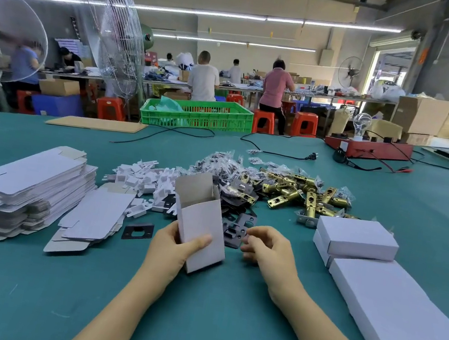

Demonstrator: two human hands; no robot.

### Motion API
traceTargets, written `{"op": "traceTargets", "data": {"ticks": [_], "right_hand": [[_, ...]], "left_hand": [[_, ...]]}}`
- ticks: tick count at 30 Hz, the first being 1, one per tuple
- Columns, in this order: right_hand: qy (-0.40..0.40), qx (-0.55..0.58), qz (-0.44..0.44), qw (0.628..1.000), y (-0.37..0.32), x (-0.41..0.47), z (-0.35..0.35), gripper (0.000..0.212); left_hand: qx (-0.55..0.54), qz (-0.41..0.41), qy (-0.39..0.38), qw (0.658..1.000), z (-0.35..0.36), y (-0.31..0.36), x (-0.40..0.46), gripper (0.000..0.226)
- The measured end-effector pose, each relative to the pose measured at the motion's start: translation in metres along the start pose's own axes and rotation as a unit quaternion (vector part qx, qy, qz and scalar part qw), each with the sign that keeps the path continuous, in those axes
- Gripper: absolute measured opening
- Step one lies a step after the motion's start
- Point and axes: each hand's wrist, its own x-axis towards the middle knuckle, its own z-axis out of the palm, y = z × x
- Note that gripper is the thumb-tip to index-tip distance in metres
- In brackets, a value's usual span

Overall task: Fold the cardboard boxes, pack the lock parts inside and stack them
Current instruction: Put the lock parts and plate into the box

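My left hand (176, 246) grips a folded white cardboard box (202, 225), held upright with its top flap open and its inside empty. My right hand (266, 250) hovers just right of it with curled fingers over the black lock plates (238, 225); whether it holds a plate I cannot tell. Behind lie brass latch bolts (301, 195), bagged screws (224, 164) and white plastic inserts (142, 177). Flat unfolded boxes are stacked at the left (29, 189), with a smaller pile (95, 217) beside them. Closed packed boxes (356, 237) stand stacked at the right.
A row of closed boxes (400, 315) runs along the right on the green table (209, 314). A single black plate (137, 231) lies near my left hand. Cables, a plug (311, 155), a red test board with a bulb (368, 148) and a green crate (197, 114) sit at the far edge.
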Motion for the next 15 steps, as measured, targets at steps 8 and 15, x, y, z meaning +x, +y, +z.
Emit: {"op": "traceTargets", "data": {"ticks": [8,15], "right_hand": [[0.139,-0.103,0.009,0.985,-0.017,0.028,-0.026,0.015],[0.111,-0.366,-0.011,0.924,-0.039,0.089,-0.023,0.018]], "left_hand": [[-0.002,-0.003,-0.001,1.0,-0.004,-0.006,0.008,0.026],[-0.027,-0.009,-0.021,0.999,-0.004,-0.005,0.008,0.028]]}}
